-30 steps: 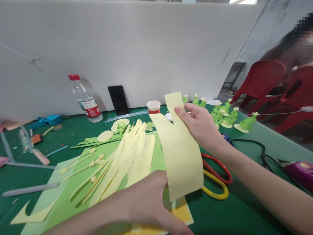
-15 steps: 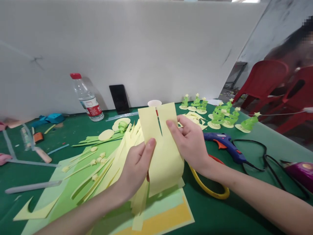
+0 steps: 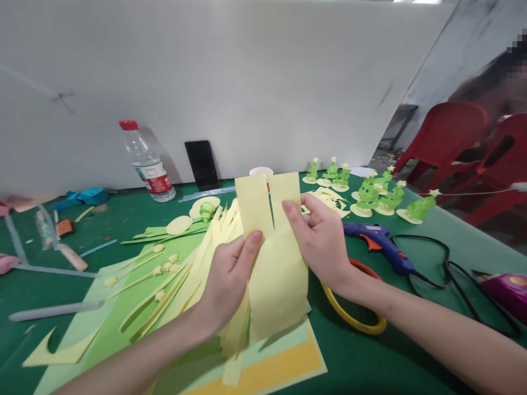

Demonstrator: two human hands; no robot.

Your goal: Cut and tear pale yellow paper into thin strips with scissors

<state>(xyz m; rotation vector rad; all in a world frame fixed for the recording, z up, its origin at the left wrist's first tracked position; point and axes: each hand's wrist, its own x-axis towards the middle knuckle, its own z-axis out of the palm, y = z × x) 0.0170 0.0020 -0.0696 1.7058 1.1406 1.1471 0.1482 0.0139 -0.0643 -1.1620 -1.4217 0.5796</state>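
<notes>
A pale yellow paper sheet [image 3: 276, 274] is held up between my two hands, with a narrow slit running down from its top edge. My left hand [image 3: 233, 277] pinches its left side, thumb on the front. On the right side, my right hand [image 3: 319, 238] grips the sheet near the slit, its thumb also in front. The fingers behind the paper are hidden. Beneath and left of it lie many pale yellow paper strips [image 3: 206, 247]. Green and orange-edged sheets [image 3: 284, 365] are spread under the strips.
A blue glue gun [image 3: 381, 241] and yellow-red scissor handles [image 3: 349, 318] lie at right. Small green paper trees [image 3: 366, 197] stand behind them. A water bottle [image 3: 150, 170], a phone [image 3: 201, 164] and a white cup [image 3: 261, 172] are along the white board. Red chairs [image 3: 448, 131] stand beyond.
The paper's lower part has straightened downward a little, and its top has shifted slightly right. Both hands keep the same hold.
</notes>
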